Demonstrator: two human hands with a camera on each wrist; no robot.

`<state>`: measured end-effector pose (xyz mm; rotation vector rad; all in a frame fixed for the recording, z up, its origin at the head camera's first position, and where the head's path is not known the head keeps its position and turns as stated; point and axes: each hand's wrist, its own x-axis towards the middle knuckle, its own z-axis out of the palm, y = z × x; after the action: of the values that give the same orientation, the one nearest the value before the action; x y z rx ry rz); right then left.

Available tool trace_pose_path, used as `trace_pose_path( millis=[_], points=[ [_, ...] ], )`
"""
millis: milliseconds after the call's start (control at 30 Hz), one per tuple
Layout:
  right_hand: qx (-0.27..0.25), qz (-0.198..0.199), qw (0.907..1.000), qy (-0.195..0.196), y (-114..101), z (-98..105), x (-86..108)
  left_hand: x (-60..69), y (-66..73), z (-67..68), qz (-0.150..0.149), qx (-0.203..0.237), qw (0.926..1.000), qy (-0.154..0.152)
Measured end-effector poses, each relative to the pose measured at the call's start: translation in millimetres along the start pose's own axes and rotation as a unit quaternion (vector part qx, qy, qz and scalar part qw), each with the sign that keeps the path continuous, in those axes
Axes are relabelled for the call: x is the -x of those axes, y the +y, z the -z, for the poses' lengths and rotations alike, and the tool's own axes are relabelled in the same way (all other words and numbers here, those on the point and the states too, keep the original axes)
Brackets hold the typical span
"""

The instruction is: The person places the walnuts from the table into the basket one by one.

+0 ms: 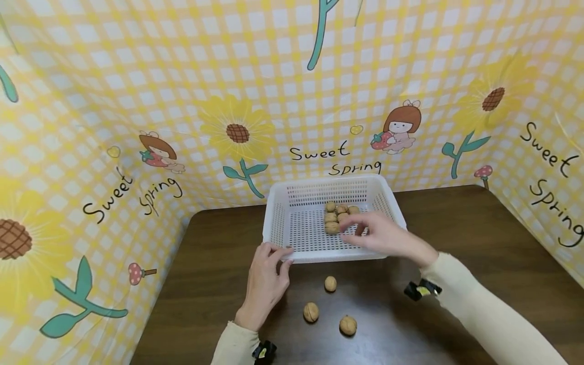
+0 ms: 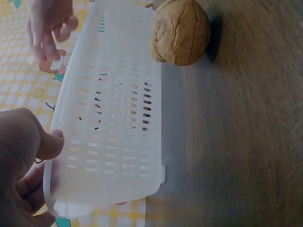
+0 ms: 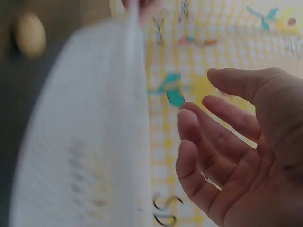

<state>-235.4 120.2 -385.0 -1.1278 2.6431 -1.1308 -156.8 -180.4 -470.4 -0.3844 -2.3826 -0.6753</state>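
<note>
loosely, right hand [image 1: 376,234] curves fingers [image 3: 220,137], thumb apart, above basket [image 1: 337,256]; left hand [image 1: 266,278] pinches basket rim.

Head view: mounted above counter [image 1: 205,299], facing forward and down; widest, takes in basket [image 1: 337,257], left hand [image 1: 266,280], right hand [image 1: 379,235] and cloth [image 1: 292,101] behind. Left wrist view: close and low, facing basket's near outer wall; picture turned sideways, counter at right. Right wrist view: close beside right hand, facing past basket toward left hand. Wrist views share basket and cloth.
</note>
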Motion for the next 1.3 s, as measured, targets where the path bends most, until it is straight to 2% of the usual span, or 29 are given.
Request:
trace_pose_path(
  millis=[133, 333, 500, 667, 900, 1300],
  points=[
    [-0.01, 0.042, 0.999, -0.009, -5, -30, 22.4, -0.9, -0.4, 0.6, -0.004, -0.002, 1.0, 0.003],
    [-0.025, 0.082, 0.9963, -0.007, -6, -61, 41.2, 0.3, 0.7, -0.3, 0.007, -0.004, 0.9999, -0.008],
    [-0.07, 0.113, 0.9894, -0.057, -2, -79, 56.8, 0.3, 1.8, -2.7, 0.009, -0.002, 0.9999, -0.014],
    [-0.103, 0.106, 0.9836, -0.103, 10, -94, 74.1, -0.5, 1.7, -1.6, 0.011, -0.001, 0.9998, -0.019],
    [-0.112, 0.083, 0.9785, -0.152, 23, -105, 88.1, 1.0, 1.0, 2.6, 0.01, -0.002, 0.9998, -0.016],
    [-0.106, 0.095, 0.9784, -0.15, 30, -110, 89.5, 0.8, 0.4, 1.7, 0.006, 0.001, 0.9999, -0.012]
  ],
)
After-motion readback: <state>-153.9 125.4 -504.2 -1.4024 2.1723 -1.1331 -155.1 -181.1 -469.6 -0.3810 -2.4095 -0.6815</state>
